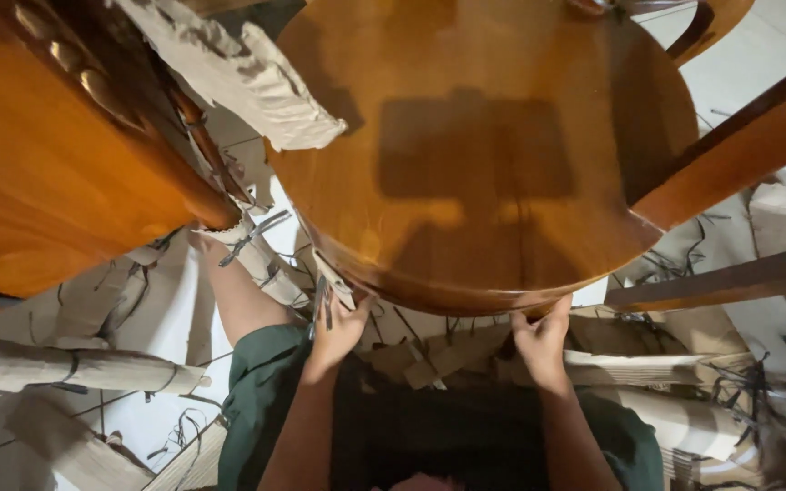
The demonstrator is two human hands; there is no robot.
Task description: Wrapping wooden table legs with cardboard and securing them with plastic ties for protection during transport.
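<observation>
Two hands grip the near rim of the round wooden table point(466, 164): left hand point(338, 329) and right hand point(539, 338), cardboard scraps point(429, 359) beneath.

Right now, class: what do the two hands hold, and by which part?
Both the left hand and the right hand grip the round wooden tabletop by its near edge, fingers tucked under the rim.

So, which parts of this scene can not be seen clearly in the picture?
- Fingertips of the left hand and right hand: head view, tucked under the rim of the round wooden table.
- Table legs: covered by the tabletop.
- The orange-brown wooden furniture: cut off by the left edge.
- The floor under the person: hidden by cardboard wrapping and black straps.
</observation>
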